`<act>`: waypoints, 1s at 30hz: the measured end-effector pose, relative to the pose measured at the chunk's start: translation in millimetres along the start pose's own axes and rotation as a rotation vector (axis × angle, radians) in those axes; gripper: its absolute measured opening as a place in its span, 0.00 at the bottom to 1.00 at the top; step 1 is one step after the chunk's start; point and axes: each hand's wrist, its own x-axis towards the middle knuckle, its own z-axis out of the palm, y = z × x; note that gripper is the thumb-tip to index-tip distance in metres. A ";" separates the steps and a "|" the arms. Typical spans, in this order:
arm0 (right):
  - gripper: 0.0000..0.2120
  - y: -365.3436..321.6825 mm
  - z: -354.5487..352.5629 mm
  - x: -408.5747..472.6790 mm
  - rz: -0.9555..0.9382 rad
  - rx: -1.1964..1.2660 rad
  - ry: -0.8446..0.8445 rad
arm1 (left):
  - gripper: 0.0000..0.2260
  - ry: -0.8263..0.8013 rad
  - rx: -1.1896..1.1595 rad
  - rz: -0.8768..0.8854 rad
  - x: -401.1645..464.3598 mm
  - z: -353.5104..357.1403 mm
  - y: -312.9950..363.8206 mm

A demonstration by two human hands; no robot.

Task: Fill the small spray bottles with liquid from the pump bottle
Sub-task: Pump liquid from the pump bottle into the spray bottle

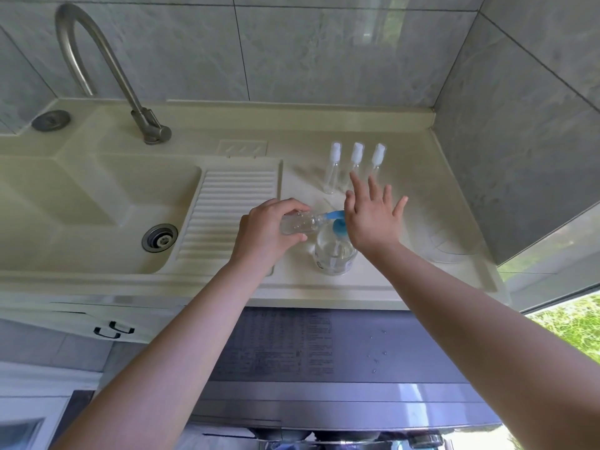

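My left hand (pixel 271 227) grips a small clear spray bottle (pixel 300 223) without its cap, tilted sideways with its mouth at the blue spout of the pump bottle (pixel 333 251). The pump bottle is clear with a blue pump head and stands near the counter's front edge. My right hand (pixel 370 219) lies flat on the pump head with its fingers spread and straight. Three small clear spray bottles with white caps (pixel 333 167) (pixel 356 160) (pixel 377 160) stand in a row behind the hands.
A cream sink (pixel 81 203) with a drain and ribbed draining board (pixel 227 209) lies to the left, under a curved metal tap (pixel 107 69). A clear plastic container (pixel 451 241) sits at the right by the tiled wall. A grey appliance stands below the counter.
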 end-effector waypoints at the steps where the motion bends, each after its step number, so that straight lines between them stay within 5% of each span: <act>1: 0.25 0.5 1.5 -0.3 0.017 -0.003 -0.016 | 0.21 -0.003 0.003 -0.001 -0.5 -0.4 0.3; 30: 0.28 -4.4 -7.3 8.6 -0.025 -0.102 0.009 | 0.21 0.012 0.041 0.030 3.7 -0.8 4.5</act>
